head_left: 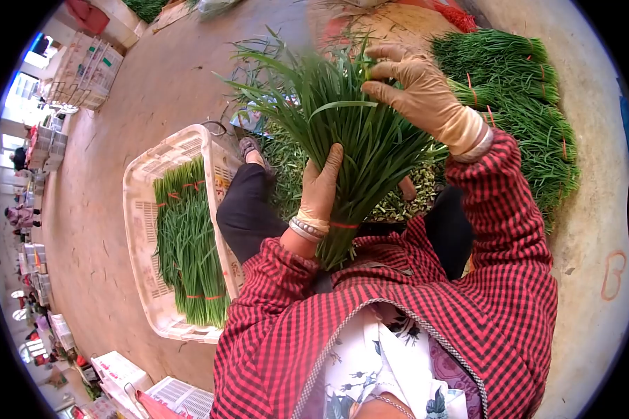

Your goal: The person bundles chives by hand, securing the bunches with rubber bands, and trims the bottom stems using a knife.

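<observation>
A thick bunch of garlic chives [356,160] stands fanned out in front of my body, with a red band around its lower stems. My left hand [321,185], gloved, is closed around the left side of the bunch, thumb lying across the leaves. At the upper right of the bunch, my gloved right hand [416,87] has its fingers curled at the leaf tips, where a small yellowish piece shows. It seems to pinch leaves there, though the fingertips partly hide them. The cut stem ends point down toward my lap.
To my left, a white plastic crate [136,230] holds banded chive bunches [189,244]. More banded bunches [531,119] lie piled on the right. Loose leaves and trimmings [405,199] cover the floor between my legs. Stacked crates [84,70] and distant people are at far left.
</observation>
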Tool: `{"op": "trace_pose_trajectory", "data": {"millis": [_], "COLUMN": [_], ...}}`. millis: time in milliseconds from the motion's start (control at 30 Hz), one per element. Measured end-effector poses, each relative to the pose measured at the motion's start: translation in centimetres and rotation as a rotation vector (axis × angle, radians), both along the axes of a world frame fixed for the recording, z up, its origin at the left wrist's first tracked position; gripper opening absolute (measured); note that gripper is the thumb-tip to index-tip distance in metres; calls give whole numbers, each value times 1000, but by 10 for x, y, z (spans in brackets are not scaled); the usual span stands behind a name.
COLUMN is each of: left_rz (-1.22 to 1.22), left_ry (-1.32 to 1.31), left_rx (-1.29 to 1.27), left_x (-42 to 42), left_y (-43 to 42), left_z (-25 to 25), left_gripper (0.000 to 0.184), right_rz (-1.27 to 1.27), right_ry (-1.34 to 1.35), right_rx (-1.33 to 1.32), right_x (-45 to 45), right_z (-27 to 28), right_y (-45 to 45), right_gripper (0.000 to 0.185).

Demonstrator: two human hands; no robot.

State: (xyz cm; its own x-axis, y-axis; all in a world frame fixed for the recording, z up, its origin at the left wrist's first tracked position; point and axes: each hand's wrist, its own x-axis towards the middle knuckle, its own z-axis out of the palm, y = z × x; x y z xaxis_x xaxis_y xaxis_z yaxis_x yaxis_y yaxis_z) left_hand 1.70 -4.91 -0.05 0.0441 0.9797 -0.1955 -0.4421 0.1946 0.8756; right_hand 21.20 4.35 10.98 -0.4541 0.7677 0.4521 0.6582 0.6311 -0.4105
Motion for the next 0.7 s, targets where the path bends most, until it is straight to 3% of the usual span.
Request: {"op": "trace_pose_trajectory", "data": {"millis": [67, 133, 200, 267, 367, 400, 467, 533, 600, 667, 700], "left_rz": [-5, 28, 20, 14, 57, 136, 134, -12, -9, -100, -183], "left_ry": [-38, -32, -42, -53, -169, -124, -313, -422, -285, -226, -168], "left_rx": [2, -50, -52, -55, -105, -78, -176, -243, -168, -165, -156], "left_x": [-2, -3, -9, -16, -31, -30, -38, -46, -47, -44, -42], "left_y": [0, 1, 5, 10, 26, 24, 39, 55, 75, 77, 78], "left_z": [-4, -1, -4, -8, -32, -10, 1, 8, 4, 21, 27], "left_gripper": [46, 46, 48, 49, 53, 52, 38, 40, 46, 48, 50], "right_rz": [58, -57, -82, -313, -414, -404, -368, -189, -150, 56, -1], "right_ry": [7, -215, -278, -264, -100, -98, 456, 510, 490, 702, 793], "right_rx": [35, 337, 352, 286, 314, 304, -564, -932, -973, -1052, -1096], "right_x": [1, 11, 29, 59, 95, 95, 92, 66, 23, -10, -28], "right_z": [-4, -5, -12, -19, -27, -32, -44, -66, -91, -118, -115], "right_y": [2, 1, 1, 7, 0, -10, -33, -56, -80, -91, -98], "right_gripper": [18, 16, 12, 15, 32, 32, 41, 55, 71, 81, 81]}}
